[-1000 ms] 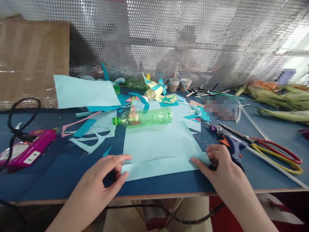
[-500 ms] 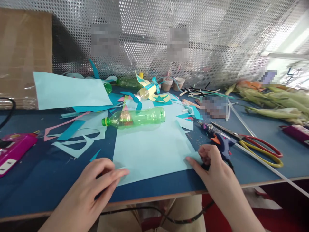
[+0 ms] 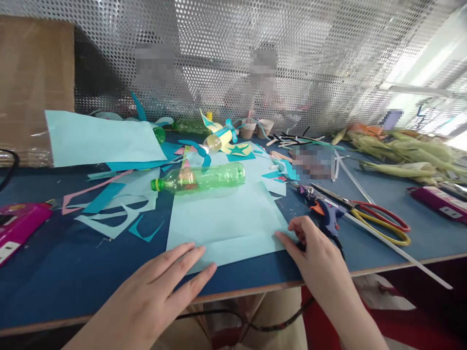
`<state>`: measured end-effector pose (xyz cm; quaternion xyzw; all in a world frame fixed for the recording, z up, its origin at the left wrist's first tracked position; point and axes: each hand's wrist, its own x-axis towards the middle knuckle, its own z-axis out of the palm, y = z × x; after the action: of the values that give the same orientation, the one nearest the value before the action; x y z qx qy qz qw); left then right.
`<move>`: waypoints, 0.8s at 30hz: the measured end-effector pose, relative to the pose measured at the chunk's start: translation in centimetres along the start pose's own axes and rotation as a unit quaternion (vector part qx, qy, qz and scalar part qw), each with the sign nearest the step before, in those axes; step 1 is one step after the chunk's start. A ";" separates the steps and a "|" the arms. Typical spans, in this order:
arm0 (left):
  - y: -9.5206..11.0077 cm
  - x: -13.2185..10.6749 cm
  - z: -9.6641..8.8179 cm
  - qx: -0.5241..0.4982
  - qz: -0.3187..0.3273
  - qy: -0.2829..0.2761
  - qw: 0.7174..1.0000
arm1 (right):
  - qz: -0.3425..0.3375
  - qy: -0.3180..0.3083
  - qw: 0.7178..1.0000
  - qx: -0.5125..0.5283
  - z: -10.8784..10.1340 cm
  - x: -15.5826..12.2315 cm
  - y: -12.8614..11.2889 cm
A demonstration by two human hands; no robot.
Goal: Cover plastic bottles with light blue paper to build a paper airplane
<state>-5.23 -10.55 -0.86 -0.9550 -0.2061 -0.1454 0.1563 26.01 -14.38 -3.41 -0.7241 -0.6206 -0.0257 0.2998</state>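
Observation:
A light blue paper sheet [image 3: 222,218] lies on the table, with a narrow strip folded over along its near edge. My left hand [image 3: 160,287] rests open on the near left part of that strip, fingers apart. At the near right corner, my right hand [image 3: 314,248] pinches the sheet between thumb and curled fingers. A green plastic bottle [image 3: 215,177] lies on its side across the far part of the sheet, capped end to the left. Just beyond my right hand is a blue glue gun [image 3: 330,214]. Light blue paper cutouts [image 3: 113,221] lie left of the sheet.
Red-and-yellow-handled scissors [image 3: 379,223] and a long white stick [image 3: 397,250] lie at right. Magenta tools [image 3: 24,226] sit at far left and far right. A yellow-and-blue bottle model [image 3: 221,138] stands behind, before a perforated metal wall [image 3: 226,48]. Corn husks [image 3: 408,150] lie at back right.
My left hand has moved right along the near edge and its fingers have opened flat over the folded strip, uncovering a blue scrap. My right hand keeps its pinch; the view has shifted slightly.

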 end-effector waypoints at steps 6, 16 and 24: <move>0.7 -0.1 0.2 -0.014 -0.033 -0.002 0.999 | -0.018 -0.010 1.000 -0.009 -0.1 0.1 -0.1; 1.2 -0.3 0.1 -0.017 -0.054 -0.036 0.998 | -0.005 -0.026 1.000 -0.006 -0.4 0.3 -0.2; 1.5 -0.2 0.2 -0.018 -0.076 -0.025 0.997 | 0.021 -0.041 0.999 0.002 -0.6 0.3 -0.3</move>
<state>-4.69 -11.87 -1.50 -0.9425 -0.2797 -0.1364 0.1222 26.05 -14.36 -2.71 -0.7371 -0.6167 0.0112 0.2762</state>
